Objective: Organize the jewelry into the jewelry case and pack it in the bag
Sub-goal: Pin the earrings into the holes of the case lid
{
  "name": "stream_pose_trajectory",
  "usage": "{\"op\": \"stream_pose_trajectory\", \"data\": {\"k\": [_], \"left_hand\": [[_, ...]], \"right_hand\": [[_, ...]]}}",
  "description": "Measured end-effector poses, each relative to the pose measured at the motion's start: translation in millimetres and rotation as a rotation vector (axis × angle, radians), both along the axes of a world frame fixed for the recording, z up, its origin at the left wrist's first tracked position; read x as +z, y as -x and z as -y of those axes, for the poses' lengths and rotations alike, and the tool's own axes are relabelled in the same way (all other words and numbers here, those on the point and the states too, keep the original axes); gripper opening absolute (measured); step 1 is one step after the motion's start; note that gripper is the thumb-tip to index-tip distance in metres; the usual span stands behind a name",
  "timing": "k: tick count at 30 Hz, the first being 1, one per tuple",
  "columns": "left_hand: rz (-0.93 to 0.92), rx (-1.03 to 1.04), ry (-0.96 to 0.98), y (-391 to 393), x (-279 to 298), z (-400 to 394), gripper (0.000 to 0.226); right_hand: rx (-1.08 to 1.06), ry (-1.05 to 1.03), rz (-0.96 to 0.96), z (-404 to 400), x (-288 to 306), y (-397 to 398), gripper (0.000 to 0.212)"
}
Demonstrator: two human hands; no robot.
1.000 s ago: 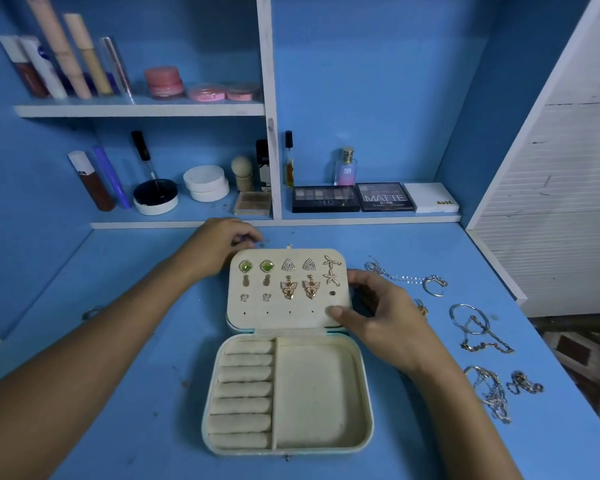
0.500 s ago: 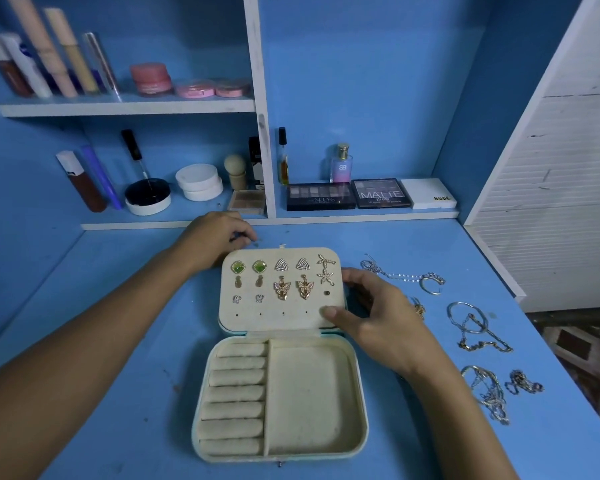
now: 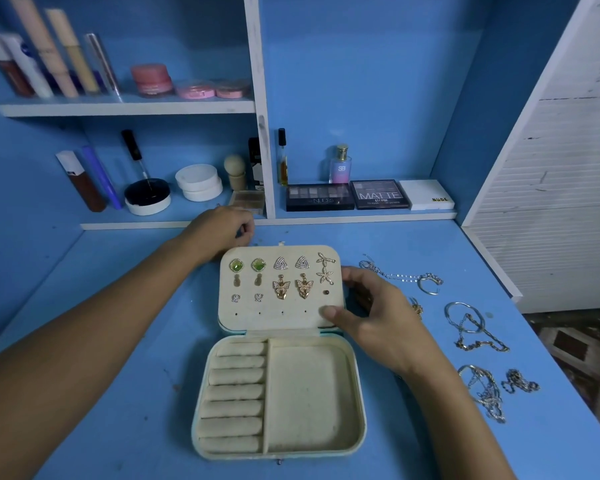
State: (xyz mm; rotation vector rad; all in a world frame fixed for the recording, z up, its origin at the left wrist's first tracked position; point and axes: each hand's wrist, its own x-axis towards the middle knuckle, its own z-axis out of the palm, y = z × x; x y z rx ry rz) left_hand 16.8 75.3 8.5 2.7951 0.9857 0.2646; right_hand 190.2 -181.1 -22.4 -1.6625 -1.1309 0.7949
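A cream jewelry case [image 3: 360, 403] lies open on the blue table, with ring rolls on the left and a bare compartment on the right. Its raised lid [image 3: 281, 322] carries several pairs of earrings [image 3: 280, 286]. My right hand [image 3: 378, 320] grips the lid's right edge, thumb on the front face near the lower corner. My left hand [image 3: 220, 232] sits just behind the lid's upper left corner with its fingers curled; whether they hold anything is hidden. Loose silver chains [image 3: 400, 276] and bangles [image 3: 465, 318] lie to the right of the case.
More tangled chains [image 3: 485, 393] lie near the table's right front edge. Cosmetics, jars and eyeshadow palettes [image 3: 378, 195] fill the shelves at the back. A white slatted panel [image 3: 561, 202] stands on the right. No bag is in view.
Both hands stay at the lid in the same places. The case and jewelry have not moved; only the view has shifted slightly.
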Motion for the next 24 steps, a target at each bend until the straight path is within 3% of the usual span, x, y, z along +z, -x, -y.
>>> {"op": "stream_pose_trajectory", "data": {"k": [15, 24], "left_hand": [[0.308, 0.246, 0.197, 33.3, 40.3, 30.3, 0.009], [0.399, 0.149, 0.304, 37.1, 56.4, 53.4, 0.009]], "right_hand": [[-0.049, -0.116, 0.236, 16.5, 15.5, 3.5, 0.045], [-0.064, -0.273, 0.315, 33.2, 14.4, 11.4, 0.042]]}}
